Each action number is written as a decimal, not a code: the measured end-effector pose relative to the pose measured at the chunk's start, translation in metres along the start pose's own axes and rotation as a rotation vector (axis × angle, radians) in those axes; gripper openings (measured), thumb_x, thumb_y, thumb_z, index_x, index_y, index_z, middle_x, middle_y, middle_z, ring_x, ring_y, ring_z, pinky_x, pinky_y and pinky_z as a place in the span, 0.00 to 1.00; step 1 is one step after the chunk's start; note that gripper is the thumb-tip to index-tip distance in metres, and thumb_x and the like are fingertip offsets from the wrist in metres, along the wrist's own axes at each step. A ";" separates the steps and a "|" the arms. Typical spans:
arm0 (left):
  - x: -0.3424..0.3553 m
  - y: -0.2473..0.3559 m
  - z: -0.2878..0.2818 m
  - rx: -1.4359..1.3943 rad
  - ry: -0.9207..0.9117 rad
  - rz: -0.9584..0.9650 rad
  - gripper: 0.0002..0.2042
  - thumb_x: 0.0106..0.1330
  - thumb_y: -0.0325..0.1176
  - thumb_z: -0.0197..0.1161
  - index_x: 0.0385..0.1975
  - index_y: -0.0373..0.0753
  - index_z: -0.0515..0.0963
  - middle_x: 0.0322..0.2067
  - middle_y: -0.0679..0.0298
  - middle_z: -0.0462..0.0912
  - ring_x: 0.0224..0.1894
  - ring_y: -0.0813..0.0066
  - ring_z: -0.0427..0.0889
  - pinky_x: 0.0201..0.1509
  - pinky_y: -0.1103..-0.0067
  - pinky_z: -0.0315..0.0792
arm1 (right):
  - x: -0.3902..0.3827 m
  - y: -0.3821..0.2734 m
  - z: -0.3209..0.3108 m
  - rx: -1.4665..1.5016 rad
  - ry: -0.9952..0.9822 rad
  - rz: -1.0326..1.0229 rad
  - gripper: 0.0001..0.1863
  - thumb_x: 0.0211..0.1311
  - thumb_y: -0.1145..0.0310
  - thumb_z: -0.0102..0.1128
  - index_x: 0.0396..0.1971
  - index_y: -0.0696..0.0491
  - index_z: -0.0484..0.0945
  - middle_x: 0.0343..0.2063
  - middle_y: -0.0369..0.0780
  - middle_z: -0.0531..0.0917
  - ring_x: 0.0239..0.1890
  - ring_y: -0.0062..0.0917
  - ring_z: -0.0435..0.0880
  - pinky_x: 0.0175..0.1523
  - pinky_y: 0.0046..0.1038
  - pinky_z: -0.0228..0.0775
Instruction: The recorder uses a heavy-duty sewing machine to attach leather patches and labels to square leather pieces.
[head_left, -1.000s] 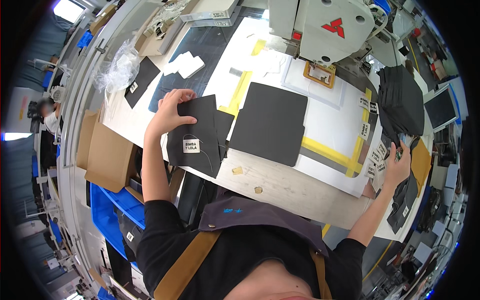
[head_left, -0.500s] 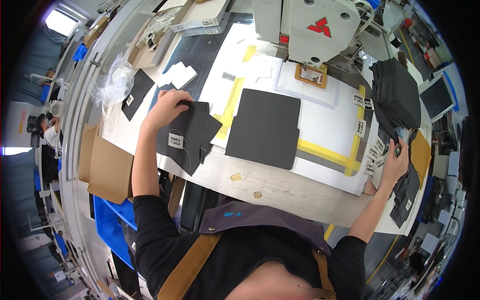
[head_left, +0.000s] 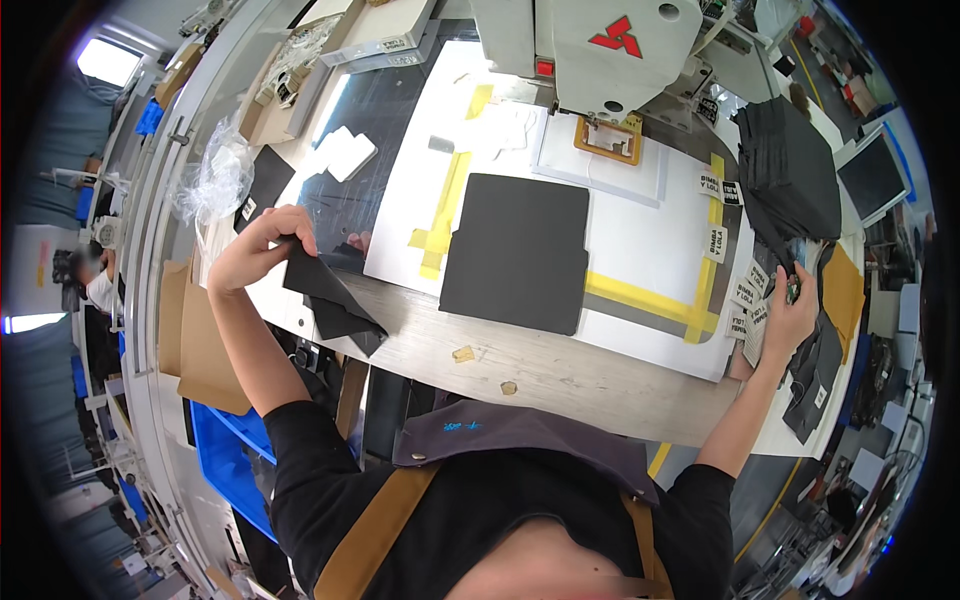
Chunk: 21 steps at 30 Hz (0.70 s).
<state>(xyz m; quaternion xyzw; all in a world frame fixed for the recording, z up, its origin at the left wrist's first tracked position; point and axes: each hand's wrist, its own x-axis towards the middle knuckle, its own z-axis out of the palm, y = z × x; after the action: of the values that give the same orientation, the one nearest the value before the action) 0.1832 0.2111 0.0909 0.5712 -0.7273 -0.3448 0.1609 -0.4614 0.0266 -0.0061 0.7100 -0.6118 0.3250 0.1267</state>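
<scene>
My left hand (head_left: 262,248) pinches the top corner of a dark fabric piece (head_left: 335,303), which hangs tilted over the left front part of the table. On the right, my right hand (head_left: 791,318) has its fingers closed around something small and dark, too hidden to name. Close beside that hand lie several white woven labels (head_left: 745,308) with dark print, and a dark fabric piece with a pale tag (head_left: 808,405). A flat dark fabric panel (head_left: 514,255) rests on the white sheet (head_left: 655,262) in the middle, touched by neither hand.
Above the panel stands a sewing machine head (head_left: 625,60) with an orange-yellow clamp frame (head_left: 608,140). A dark fabric stack (head_left: 790,170) is at the right. Yellow tape (head_left: 640,300) crosses the sheet. Crumpled plastic (head_left: 215,175), a cardboard box (head_left: 212,345) and blue bins (head_left: 222,450) are at left.
My left hand has moved left and nearer, drawing its fabric piece off the tabletop and turning it so its label no longer shows. My right hand stays by the labels.
</scene>
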 end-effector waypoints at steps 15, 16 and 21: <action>0.079 -0.053 0.049 0.060 0.267 -0.350 0.21 0.58 0.19 0.60 0.52 0.47 0.77 0.44 0.66 0.83 0.48 0.69 0.80 0.59 0.73 0.66 | -0.001 0.005 0.006 0.052 -0.039 0.005 0.14 0.62 0.62 0.66 0.43 0.51 0.80 0.37 0.39 0.84 0.37 0.30 0.83 0.43 0.30 0.73; 0.079 -0.053 0.049 0.008 0.287 -0.363 0.23 0.57 0.19 0.61 0.53 0.49 0.77 0.44 0.67 0.83 0.49 0.69 0.79 0.60 0.71 0.63 | -0.001 0.005 0.006 0.058 -0.038 0.003 0.13 0.61 0.62 0.66 0.43 0.52 0.80 0.38 0.39 0.84 0.37 0.30 0.84 0.43 0.30 0.73; 0.073 -0.049 0.056 0.223 0.384 -0.403 0.22 0.56 0.20 0.62 0.50 0.49 0.78 0.41 0.68 0.81 0.49 0.71 0.78 0.60 0.69 0.58 | -0.003 0.006 0.007 0.069 -0.064 0.025 0.13 0.61 0.63 0.66 0.43 0.52 0.80 0.38 0.39 0.84 0.36 0.30 0.84 0.42 0.29 0.73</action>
<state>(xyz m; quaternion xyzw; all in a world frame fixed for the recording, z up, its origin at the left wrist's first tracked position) 0.1621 0.1549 0.0059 0.7729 -0.5889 -0.1734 0.1604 -0.4654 0.0230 -0.0145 0.7164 -0.6126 0.3246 0.0785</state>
